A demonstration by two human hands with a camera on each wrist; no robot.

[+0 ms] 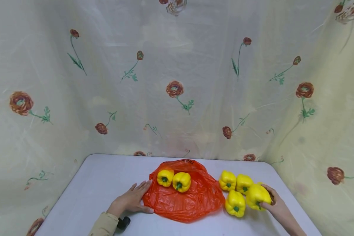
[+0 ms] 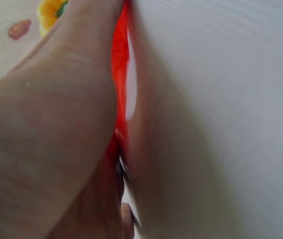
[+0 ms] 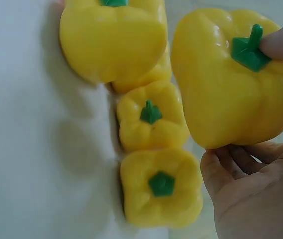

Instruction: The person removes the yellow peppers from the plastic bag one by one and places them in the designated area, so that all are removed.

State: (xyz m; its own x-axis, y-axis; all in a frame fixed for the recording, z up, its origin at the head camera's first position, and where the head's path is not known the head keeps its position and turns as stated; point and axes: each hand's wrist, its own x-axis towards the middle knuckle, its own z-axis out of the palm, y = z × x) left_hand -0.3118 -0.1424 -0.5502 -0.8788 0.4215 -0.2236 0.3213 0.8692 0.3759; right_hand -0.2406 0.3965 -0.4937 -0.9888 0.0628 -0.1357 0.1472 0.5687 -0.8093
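My right hand [image 1: 275, 204] grips a yellow bell pepper [image 1: 256, 196], its thumb by the green stem and fingers around the far side. In the right wrist view this pepper [image 3: 231, 94] is held up in front of several other yellow peppers [image 3: 161, 204]. On the table, a red plastic bag [image 1: 191, 209] lies spread with its mouth toward the back. Two yellow peppers [image 1: 181, 182] sit on its red film near the back. My left hand [image 1: 134, 198] rests with fingers extended at the bag's left edge; in the left wrist view the forearm hides most of the bag [image 2: 120, 55].
Right of the bag stand several yellow peppers [image 1: 235, 204] in a close group, one partly hidden behind the held pepper. The white table [image 1: 106, 177] has flower-printed curtains [image 1: 177, 131] at the back and both sides. A black object [image 1: 124, 223] is by the left wrist.
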